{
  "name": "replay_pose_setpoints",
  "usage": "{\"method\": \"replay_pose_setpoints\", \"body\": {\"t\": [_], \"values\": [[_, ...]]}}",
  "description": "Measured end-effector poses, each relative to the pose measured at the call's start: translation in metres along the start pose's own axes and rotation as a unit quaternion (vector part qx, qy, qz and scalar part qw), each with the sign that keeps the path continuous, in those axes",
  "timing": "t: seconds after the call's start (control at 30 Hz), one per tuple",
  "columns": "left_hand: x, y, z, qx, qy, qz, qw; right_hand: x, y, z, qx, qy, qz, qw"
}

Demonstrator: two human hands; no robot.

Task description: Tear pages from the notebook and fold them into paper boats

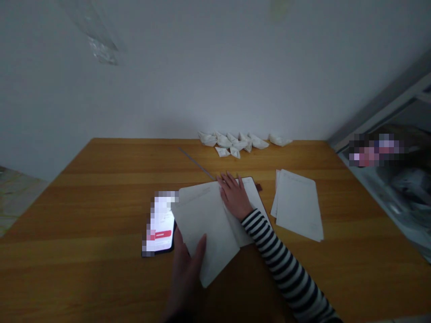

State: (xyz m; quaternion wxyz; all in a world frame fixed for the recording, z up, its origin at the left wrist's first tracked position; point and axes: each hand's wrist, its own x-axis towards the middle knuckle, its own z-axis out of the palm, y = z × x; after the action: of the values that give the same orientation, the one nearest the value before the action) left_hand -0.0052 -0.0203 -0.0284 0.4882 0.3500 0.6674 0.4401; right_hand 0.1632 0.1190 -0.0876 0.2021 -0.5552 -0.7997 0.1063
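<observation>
An open notebook (210,224) with pale pages lies in front of me, its left side lifted and tilted off the table. My left hand (188,255) grips that left side, thumb on top of the page and fingers underneath. Across the gutter, near the top of the right-hand page (249,188), my right hand (235,195) lies flat with fingers stretched out. A thin grey ribbon (197,163) runs from the notebook's top toward the back left. Whether one sheet or several are in my left hand, I cannot tell.
A lit phone (161,224) lies left of the notebook. Loose paper sheets (299,204) are stacked to the right. Several folded white paper pieces (232,141) sit along the wall at the table's (84,202) back edge. A cluttered shelf (404,179) stands at the right.
</observation>
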Motion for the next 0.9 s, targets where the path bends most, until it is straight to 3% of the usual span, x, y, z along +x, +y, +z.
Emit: {"method": "replay_pose_setpoints", "body": {"t": [0.17, 0.4, 0.67, 0.8, 0.9], "values": [[-0.002, -0.007, -0.002, 0.000, 0.025, -0.002, 1.000, 0.000, -0.001, -0.001, -0.003, -0.005, -0.002, 1.000], [-0.001, -0.004, -0.011, -0.008, 0.012, -0.030, 0.999, 0.001, 0.001, -0.004, 0.019, -0.005, 0.004, 1.000], [-0.011, -0.005, -0.019, -0.056, -0.090, -0.114, 0.988, 0.001, 0.000, -0.003, 0.019, -0.006, 0.015, 1.000], [-0.012, -0.004, -0.025, -0.043, -0.046, -0.070, 0.996, 0.001, 0.000, -0.003, 0.018, 0.001, 0.018, 1.000], [-0.010, -0.004, -0.031, -0.038, -0.055, -0.067, 0.996, 0.002, 0.000, -0.002, 0.020, 0.004, 0.019, 1.000]]}}
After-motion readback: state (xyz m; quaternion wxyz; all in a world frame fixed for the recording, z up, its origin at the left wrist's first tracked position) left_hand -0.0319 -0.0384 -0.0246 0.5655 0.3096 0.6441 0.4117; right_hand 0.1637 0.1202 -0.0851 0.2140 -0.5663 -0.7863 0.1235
